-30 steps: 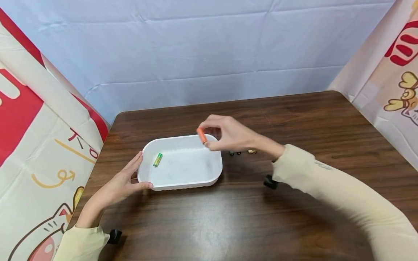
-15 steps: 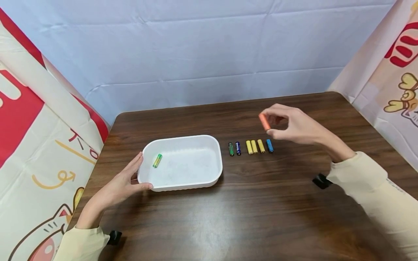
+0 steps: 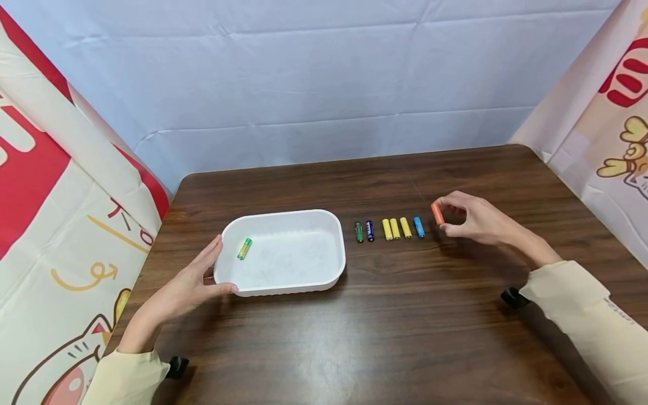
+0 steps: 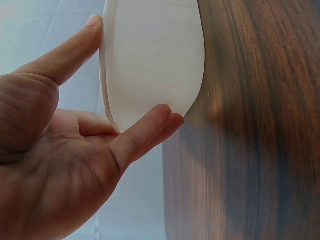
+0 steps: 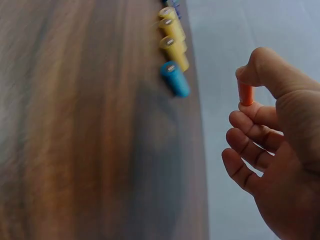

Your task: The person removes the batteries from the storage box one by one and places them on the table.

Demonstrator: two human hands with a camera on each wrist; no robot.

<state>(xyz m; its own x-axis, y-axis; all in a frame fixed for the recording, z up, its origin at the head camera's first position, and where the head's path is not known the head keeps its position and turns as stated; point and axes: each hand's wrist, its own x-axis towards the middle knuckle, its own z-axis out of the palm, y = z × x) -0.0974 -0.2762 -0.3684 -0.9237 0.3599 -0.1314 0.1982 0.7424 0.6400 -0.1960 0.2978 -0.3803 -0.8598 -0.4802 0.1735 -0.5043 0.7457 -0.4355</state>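
A white tray (image 3: 283, 259) stands on the left half of the table, with a green-and-yellow battery (image 3: 244, 248) lying inside near its left end. My left hand (image 3: 184, 289) holds that end, thumb at the near corner and fingers along the far side; the left wrist view shows thumb and fingers on either side of the tray (image 4: 152, 60). Between thumb and fingertip my right hand (image 3: 478, 219) pinches an orange battery (image 3: 437, 214), right of the blue battery (image 3: 419, 226). In the right wrist view the orange battery (image 5: 245, 93) is partly hidden by the thumb.
Right of the tray, a row on the table holds a green battery (image 3: 359, 232), a dark blue battery (image 3: 370, 230), yellow batteries (image 3: 394, 228) and the blue one. White cloth (image 3: 324, 84) hangs behind the table (image 3: 324, 349); printed cloths hang at both sides.
My right hand has carried the orange battery from above the tray to the right, past the row, and lowered it beside the blue battery. The left hand and tray have stayed put.
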